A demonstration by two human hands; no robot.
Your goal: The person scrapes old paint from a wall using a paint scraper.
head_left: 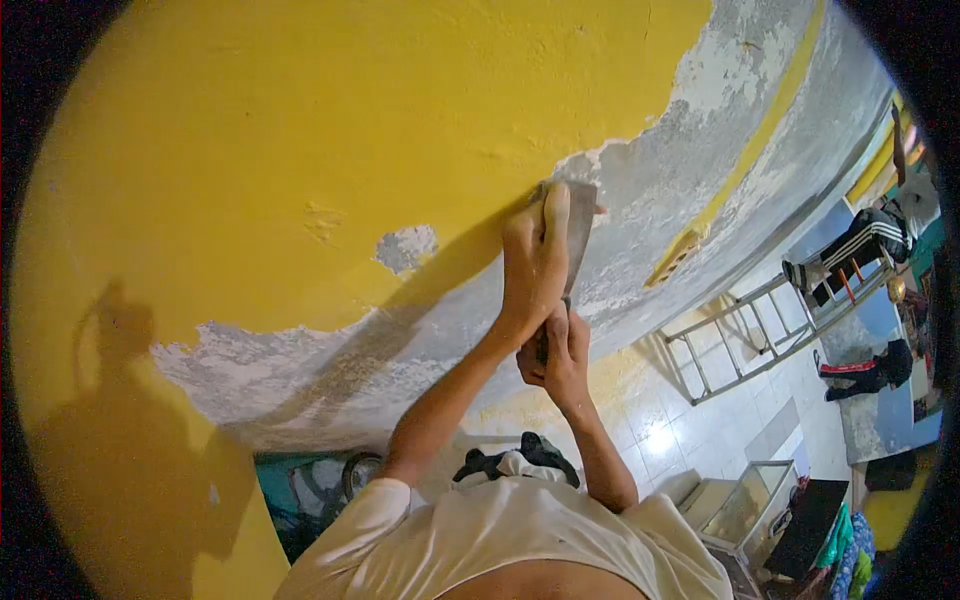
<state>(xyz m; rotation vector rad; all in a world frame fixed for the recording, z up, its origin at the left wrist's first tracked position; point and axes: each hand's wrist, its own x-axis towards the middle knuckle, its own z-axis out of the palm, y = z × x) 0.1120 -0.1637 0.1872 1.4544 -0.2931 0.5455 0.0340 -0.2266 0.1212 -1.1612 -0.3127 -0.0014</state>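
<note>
At the ragged edge where yellow paint (330,130) gives way to bare grey plaster (650,195), I hold a broad-bladed scraper (579,235) against the wall, its wide end up at the paint's margin. My right hand (562,362) is wrapped around the handle at the lower end, a closed grip that likely supplies the push and steers the angle. My left hand (535,265) lies higher, pressed along the blade, probably to keep it from lifting or skidding; whether those fingers hook round its hidden side, I cannot tell. Both arms reach up from below, which seems to put their effort in line with the tool. Left of the blade, an isolated bare patch (406,250) breaks the yellow. Toward the right, a metal ladder (742,374) stands on the tiled floor (650,435), a person in striped trousers (868,238) near its far end.
</note>
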